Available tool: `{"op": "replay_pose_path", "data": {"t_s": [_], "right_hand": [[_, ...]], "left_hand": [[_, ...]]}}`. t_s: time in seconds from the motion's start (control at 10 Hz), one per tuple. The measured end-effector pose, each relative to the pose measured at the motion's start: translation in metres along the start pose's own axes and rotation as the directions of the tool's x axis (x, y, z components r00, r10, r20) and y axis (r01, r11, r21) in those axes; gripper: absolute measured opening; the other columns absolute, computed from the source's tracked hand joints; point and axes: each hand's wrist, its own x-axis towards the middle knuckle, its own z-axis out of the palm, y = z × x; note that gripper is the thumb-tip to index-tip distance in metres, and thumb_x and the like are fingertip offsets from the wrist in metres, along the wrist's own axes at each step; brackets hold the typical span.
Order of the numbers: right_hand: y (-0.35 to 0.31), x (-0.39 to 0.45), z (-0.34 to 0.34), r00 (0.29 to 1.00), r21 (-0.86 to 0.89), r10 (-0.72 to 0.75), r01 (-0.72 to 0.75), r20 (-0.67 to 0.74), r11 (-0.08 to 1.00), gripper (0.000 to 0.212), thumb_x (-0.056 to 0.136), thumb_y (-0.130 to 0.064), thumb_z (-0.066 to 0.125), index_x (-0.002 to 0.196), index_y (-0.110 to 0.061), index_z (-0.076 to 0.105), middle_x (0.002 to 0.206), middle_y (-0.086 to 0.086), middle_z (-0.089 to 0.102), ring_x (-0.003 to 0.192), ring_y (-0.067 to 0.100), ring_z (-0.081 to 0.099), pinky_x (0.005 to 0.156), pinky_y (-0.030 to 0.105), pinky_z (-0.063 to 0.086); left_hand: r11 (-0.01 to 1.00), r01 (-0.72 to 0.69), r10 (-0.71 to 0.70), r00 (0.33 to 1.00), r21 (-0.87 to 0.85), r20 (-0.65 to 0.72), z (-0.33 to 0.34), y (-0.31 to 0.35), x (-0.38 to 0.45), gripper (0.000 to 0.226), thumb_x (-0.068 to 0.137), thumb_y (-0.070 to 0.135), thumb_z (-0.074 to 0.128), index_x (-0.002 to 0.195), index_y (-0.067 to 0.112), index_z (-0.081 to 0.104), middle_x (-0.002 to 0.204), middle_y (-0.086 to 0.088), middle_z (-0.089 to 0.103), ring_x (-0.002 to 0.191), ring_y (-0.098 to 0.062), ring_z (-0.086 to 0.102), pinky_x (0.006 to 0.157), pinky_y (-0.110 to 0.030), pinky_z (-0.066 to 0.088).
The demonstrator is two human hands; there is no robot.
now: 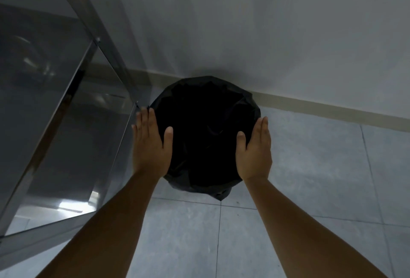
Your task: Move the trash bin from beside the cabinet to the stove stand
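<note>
A round trash bin (pixel 205 122) lined with a black plastic bag stands on the tiled floor against the white wall, just right of a stainless steel stand (pixel 66 104). My left hand (pixel 152 144) lies flat on the bin's left rim, fingers straight, thumb over the opening. On the right rim my right hand (pixel 255 149) presses the same way. Both palms clasp the bin from its two sides. The bin's inside is dark and its contents cannot be made out.
The steel stand fills the left side, its leg and lower shelf corner (pixel 136 103) nearly touching the bin. A beige skirting board (pixel 321 109) runs along the wall. Grey floor tiles (pixel 299 178) spread to the right and toward me.
</note>
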Motion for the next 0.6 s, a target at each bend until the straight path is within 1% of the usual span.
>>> {"op": "replay_pose_path", "data": {"t_s": [0.1, 0.2, 0.3, 0.4, 0.5, 0.6], "right_hand": [[-0.002, 0.016, 0.002, 1.000, 0.000, 0.006, -0.006, 0.010, 1.000, 0.068, 0.099, -0.048, 0.030, 0.156, -0.016, 0.010, 0.165, 0.000, 0.010, 0.150, 0.018, 0.013, 0.115, 0.036, 0.023], [-0.003, 0.022, -0.001, 0.997, -0.006, -0.004, 0.004, 0.071, 1.000, 0.069, 0.100, -0.047, 0.030, 0.156, -0.016, 0.005, 0.166, -0.001, 0.005, 0.151, 0.018, 0.009, 0.118, 0.039, 0.020], [0.000, 0.021, -0.015, 0.982, -0.057, -0.018, 0.029, 0.185, 0.998, 0.069, 0.101, -0.046, 0.029, 0.156, -0.014, 0.004, 0.166, 0.002, 0.003, 0.151, 0.019, 0.006, 0.121, 0.040, 0.016], [-0.007, 0.012, -0.039, 0.936, -0.181, -0.053, 0.122, 0.347, 0.976, 0.067, 0.102, -0.043, 0.028, 0.156, -0.010, 0.007, 0.165, 0.007, 0.004, 0.151, 0.024, 0.004, 0.121, 0.037, 0.009], [-0.028, -0.001, -0.074, 0.872, -0.208, -0.070, 0.193, 0.484, 0.959, 0.065, 0.102, -0.041, 0.027, 0.155, -0.008, 0.011, 0.165, 0.010, 0.005, 0.151, 0.027, 0.004, 0.121, 0.038, 0.008], [-0.048, -0.011, -0.112, 0.811, -0.236, -0.054, 0.232, 0.583, 0.943, 0.064, 0.102, -0.040, 0.027, 0.155, -0.007, 0.011, 0.164, 0.013, 0.005, 0.151, 0.030, 0.005, 0.121, 0.039, 0.010]], "left_hand": [[1.000, 0.011, -0.010, 1.000, 0.029, -0.014, 0.005, 0.002, 0.014, 0.075, 0.103, 0.048, 0.026, 0.162, 0.006, 0.009, 0.171, -0.013, 0.007, 0.159, -0.027, 0.003, 0.129, -0.042, 0.004], [0.998, 0.024, -0.026, 0.999, 0.056, 0.022, 0.003, 0.001, 0.020, 0.078, 0.103, 0.049, 0.030, 0.162, 0.004, 0.008, 0.170, -0.016, 0.006, 0.159, -0.029, 0.003, 0.129, -0.042, 0.003], [0.990, 0.024, -0.041, 0.991, 0.136, 0.124, -0.005, 0.001, 0.022, 0.082, 0.102, 0.051, 0.032, 0.161, 0.002, 0.002, 0.170, -0.018, 0.002, 0.159, -0.030, 0.002, 0.127, -0.043, 0.002], [0.976, 0.089, -0.140, 0.955, 0.199, 0.261, -0.022, 0.008, 0.013, 0.086, 0.101, 0.055, 0.031, 0.161, 0.003, -0.003, 0.170, -0.017, -0.002, 0.159, -0.029, -0.001, 0.127, -0.044, 0.002], [0.970, 0.089, -0.164, 0.926, 0.225, 0.341, -0.054, 0.034, -0.004, 0.086, 0.101, 0.056, 0.031, 0.161, 0.003, -0.002, 0.171, -0.016, -0.002, 0.159, -0.029, -0.001, 0.128, -0.045, 0.002], [0.955, 0.086, -0.200, 0.895, 0.284, 0.398, -0.090, 0.062, -0.020, 0.087, 0.101, 0.056, 0.032, 0.162, 0.004, -0.001, 0.171, -0.015, -0.001, 0.159, -0.030, 0.000, 0.127, -0.047, 0.004]]}}
